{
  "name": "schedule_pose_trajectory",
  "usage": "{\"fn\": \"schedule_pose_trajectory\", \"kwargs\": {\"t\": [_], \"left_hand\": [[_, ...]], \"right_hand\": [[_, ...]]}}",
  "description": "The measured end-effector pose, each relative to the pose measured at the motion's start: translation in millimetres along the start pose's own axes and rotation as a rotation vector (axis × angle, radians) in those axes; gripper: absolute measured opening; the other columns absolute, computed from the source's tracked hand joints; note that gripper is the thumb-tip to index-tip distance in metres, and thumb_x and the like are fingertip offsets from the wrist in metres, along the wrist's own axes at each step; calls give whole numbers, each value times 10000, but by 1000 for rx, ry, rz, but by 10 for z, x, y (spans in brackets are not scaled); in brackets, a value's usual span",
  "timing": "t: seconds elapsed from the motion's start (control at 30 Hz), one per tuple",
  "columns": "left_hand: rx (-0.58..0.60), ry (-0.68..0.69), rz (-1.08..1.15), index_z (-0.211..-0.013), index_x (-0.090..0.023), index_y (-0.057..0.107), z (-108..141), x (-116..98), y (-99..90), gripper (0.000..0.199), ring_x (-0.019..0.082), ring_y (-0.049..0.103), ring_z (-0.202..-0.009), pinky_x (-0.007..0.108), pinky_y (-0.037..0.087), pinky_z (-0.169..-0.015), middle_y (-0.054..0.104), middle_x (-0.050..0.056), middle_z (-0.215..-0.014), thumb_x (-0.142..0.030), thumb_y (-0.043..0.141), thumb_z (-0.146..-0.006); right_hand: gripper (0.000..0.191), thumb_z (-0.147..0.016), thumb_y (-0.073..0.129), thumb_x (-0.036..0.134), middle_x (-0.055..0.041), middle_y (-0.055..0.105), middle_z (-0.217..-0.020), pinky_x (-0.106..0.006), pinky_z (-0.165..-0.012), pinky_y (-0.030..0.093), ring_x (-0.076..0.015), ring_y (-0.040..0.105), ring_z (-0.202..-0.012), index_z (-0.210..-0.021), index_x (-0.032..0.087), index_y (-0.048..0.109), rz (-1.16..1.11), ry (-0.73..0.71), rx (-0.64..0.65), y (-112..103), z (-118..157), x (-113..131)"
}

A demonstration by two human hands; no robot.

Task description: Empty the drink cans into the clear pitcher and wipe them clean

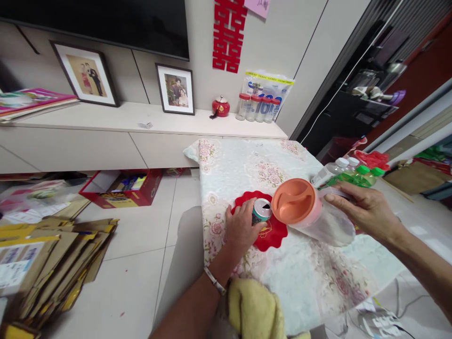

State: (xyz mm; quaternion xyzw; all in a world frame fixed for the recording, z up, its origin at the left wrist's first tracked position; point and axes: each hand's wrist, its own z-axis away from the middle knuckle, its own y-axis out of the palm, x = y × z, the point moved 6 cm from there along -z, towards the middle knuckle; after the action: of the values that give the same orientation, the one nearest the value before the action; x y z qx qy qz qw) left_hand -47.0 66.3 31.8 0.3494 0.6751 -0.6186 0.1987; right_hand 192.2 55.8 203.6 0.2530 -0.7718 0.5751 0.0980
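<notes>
My left hand (243,226) is wrapped round a drink can (262,211) with a dark opening in its silver top. The can is on a red scalloped plate (275,235), on the flowered tablecloth (296,287). With its fingers closed on the handle, my right hand (363,207) holds a clear plastic pitcher (332,228) with an orange lid (294,200). The pitcher is tilted so that the lid end points left, close beside the can. Whether any liquid is flowing from it, I cannot make out.
Several bottles (353,172) stand at the table's right side. A yellow cloth (256,308) hangs at the near edge. Flattened cardboard (52,263) and a red box (120,190) lie on the floor to the left. Several red-lidded jars (257,108) stand on the white cabinet (130,113).
</notes>
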Motion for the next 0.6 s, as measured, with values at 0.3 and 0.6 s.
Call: {"fn": "schedule_pose_trajectory", "kwargs": {"t": [0.3, 0.6], "left_hand": [[0, 3, -11, -1435, -286, 454, 0, 12, 17, 655, 304, 611, -1268, 597, 258, -1189, 613, 55, -1489, -351, 755, -857], [-1, -4, -4, -1436, -297, 463, 2, 0, 0, 646, 307, 616, -1260, 615, 257, -1194, 614, 52, -1489, -350, 752, -860]], "right_hand": [[359, -869, 612, 646, -6, 520, -537, -328, -419, 321, -186, 450, -480, -759, 308, 657, 1, -30, 12, 32, -47, 39], [416, -906, 534, 662, -49, 666, -633, -390, -514, 438, -241, 588, -539, -814, 281, 674, 121, -72, 104, 43, -123, 122]]}}
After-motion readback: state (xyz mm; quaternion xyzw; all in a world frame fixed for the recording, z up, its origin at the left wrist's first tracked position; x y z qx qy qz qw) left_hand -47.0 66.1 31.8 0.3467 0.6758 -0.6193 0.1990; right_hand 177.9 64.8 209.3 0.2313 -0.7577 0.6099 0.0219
